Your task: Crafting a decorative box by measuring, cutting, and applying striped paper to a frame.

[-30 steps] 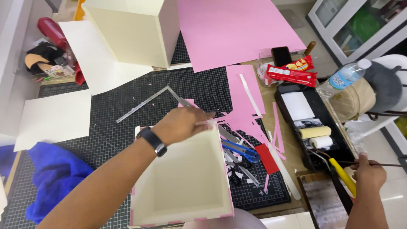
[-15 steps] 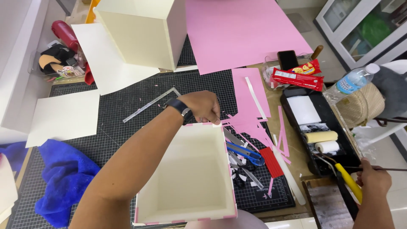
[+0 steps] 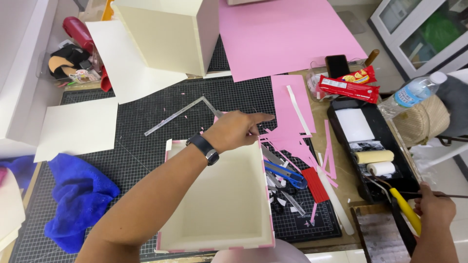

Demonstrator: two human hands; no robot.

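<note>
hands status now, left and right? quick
Left hand: open, index finger extended, holding nothing, at the far edge of the cream box.
Right hand: closed around a thin dark stick, beside the yellow roller handle.

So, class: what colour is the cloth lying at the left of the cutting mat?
The cloth is bright blue, seen best in the head view.

Left hand [image 3: 233,130] stretched over far rim of open box [image 3: 219,199], finger pointed at pink scraps [image 3: 292,131]. Watch [image 3: 205,148] worn on wrist. Thin stick held in right hand [image 3: 434,207] beside yellow handle [image 3: 407,214], near black tray [image 3: 390,180]. Blue cloth [image 3: 78,199] laid on cutting mat [image 3: 131,146].
</note>
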